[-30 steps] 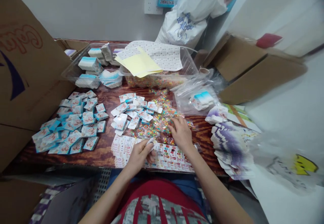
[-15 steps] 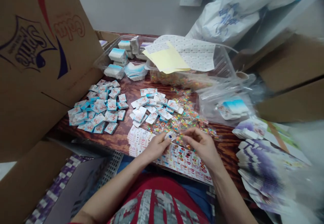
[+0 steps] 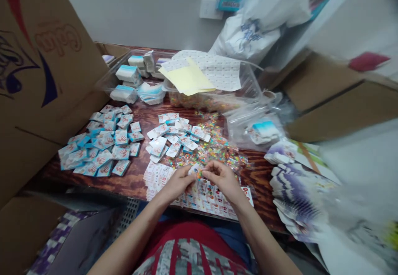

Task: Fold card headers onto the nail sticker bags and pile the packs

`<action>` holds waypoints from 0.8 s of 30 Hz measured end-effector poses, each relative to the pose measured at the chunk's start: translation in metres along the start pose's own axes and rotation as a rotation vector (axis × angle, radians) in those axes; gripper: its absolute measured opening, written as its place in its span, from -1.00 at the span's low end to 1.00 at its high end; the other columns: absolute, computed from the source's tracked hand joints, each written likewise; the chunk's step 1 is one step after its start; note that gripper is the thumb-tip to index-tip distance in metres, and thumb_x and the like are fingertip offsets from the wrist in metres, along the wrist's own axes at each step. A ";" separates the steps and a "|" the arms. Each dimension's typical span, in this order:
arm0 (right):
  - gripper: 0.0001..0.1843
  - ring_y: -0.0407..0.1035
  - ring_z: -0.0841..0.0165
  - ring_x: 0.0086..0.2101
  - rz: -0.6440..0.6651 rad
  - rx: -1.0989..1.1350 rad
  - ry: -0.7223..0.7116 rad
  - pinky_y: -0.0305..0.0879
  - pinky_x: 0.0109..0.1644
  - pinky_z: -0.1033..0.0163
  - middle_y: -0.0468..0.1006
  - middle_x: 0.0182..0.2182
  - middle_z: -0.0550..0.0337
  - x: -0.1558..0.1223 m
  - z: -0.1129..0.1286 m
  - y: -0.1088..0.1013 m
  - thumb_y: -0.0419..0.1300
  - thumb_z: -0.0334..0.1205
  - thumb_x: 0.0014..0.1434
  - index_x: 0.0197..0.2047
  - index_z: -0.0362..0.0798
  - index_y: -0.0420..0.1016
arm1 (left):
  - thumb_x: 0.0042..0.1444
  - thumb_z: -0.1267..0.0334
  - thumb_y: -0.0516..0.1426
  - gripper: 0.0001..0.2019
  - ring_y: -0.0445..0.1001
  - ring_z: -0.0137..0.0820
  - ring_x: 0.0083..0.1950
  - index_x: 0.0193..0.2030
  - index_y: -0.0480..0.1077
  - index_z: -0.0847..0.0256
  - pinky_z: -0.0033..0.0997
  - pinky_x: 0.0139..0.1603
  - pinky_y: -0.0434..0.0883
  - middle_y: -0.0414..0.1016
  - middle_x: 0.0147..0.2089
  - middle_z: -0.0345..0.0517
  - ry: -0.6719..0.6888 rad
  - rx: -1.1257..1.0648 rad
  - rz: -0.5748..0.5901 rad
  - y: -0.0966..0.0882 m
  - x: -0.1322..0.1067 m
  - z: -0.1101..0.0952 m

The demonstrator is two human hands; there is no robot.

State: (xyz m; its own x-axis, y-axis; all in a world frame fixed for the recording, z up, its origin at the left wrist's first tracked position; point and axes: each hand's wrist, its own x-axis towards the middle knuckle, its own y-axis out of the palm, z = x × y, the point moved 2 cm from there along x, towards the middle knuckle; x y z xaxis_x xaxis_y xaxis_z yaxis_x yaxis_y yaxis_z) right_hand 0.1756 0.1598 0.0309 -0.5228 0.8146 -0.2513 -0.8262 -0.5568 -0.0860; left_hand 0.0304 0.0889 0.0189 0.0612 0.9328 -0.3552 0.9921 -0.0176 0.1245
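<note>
Between thumb and fingers, my left hand (image 3: 178,182) pinches a small white card (image 3: 194,168) with a dark blue dot. Close beside it, my right hand (image 3: 224,180) is closed in a pinch on a small clear packet of coloured beads (image 3: 199,174), which meets the card's edge. Below both hands lie printed sticker sheets (image 3: 203,198), fanned along the table's front edge. Just beyond the hands spread many bead packets (image 3: 214,142). A loose heap of small folded white and blue cards (image 3: 174,136) lies left of those packets.
A larger heap of folded cards (image 3: 105,140) sits at left by a tall cardboard box (image 3: 52,72). Clear plastic bins (image 3: 248,84) stand behind, topped with paper sheets (image 3: 217,70). At right are a zip bag of cards (image 3: 264,130) and purple-white card stacks (image 3: 298,196).
My right hand has come in toward the left, bringing the bead packet up to the card. The whole view has shifted, so the table's things appear further left.
</note>
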 end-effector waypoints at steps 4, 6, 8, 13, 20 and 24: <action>-0.75 0.18 0.42 -0.55 -0.125 -0.030 -0.055 0.11 -0.47 0.31 0.34 -0.57 0.30 0.003 -0.001 -0.012 0.25 -0.04 0.01 -0.46 -0.04 0.37 | 0.11 -0.07 0.09 -0.66 0.14 -0.50 -0.63 -0.43 0.20 0.16 -0.50 -0.59 0.11 0.17 -0.63 -0.36 0.038 0.022 -0.081 -0.003 0.008 -0.003; -0.77 0.21 0.39 -0.52 -0.253 -0.126 -0.114 0.13 -0.43 0.29 0.36 -0.56 0.27 0.004 0.001 -0.025 0.21 -0.06 0.05 -0.46 -0.04 0.39 | 0.12 -0.08 0.09 -0.63 0.13 -0.51 -0.64 -0.48 0.17 0.15 -0.50 -0.59 0.10 0.15 -0.64 -0.36 0.067 0.067 -0.159 -0.006 0.012 -0.004; -0.78 0.22 0.37 -0.49 -0.352 -0.182 -0.154 0.14 -0.41 0.28 0.38 -0.54 0.24 0.003 0.004 -0.039 0.21 -0.08 0.08 -0.47 -0.05 0.41 | 0.13 -0.09 0.08 -0.62 0.11 -0.52 -0.65 -0.50 0.17 0.16 -0.50 -0.60 0.08 0.15 -0.64 -0.36 0.080 0.091 -0.202 -0.008 0.016 -0.005; -0.69 0.18 0.43 -0.57 -0.297 0.109 -0.064 0.13 -0.50 0.32 0.35 -0.59 0.28 0.001 0.009 -0.044 0.34 0.01 -0.03 -0.46 -0.06 0.43 | 0.10 -0.09 0.11 -0.63 0.12 -0.53 -0.66 -0.46 0.19 0.17 -0.52 -0.63 0.10 0.17 -0.64 -0.37 0.046 0.020 -0.149 0.005 0.024 -0.010; -0.69 0.19 0.45 -0.64 -0.414 0.364 -0.082 0.16 -0.56 0.34 0.32 -0.60 0.35 -0.009 -0.005 0.015 0.32 0.01 0.05 -0.42 0.00 0.34 | 0.14 -0.23 0.03 -0.54 0.26 -0.51 -0.60 -0.38 0.21 0.19 -0.51 -0.58 0.23 0.24 -0.54 -0.32 0.087 -0.210 -0.113 0.041 0.023 -0.010; -0.74 0.29 0.37 -0.49 -0.430 0.098 -0.206 0.28 -0.39 0.29 0.38 -0.50 0.25 -0.012 -0.004 0.013 0.27 -0.04 0.11 -0.47 -0.03 0.40 | 0.19 -0.19 0.00 -0.55 0.17 -0.52 -0.61 -0.42 0.19 0.18 -0.51 -0.60 0.16 0.17 -0.58 -0.34 0.123 -0.077 -0.167 0.035 0.021 -0.010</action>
State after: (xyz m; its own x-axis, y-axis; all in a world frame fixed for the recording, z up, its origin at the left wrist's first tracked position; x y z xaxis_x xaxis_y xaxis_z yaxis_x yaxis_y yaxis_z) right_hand 0.1718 0.1419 0.0292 -0.1519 0.9883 -0.0162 -0.9872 -0.1525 -0.0466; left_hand 0.0653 0.1110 0.0248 -0.1221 0.9573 -0.2620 0.9756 0.1643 0.1459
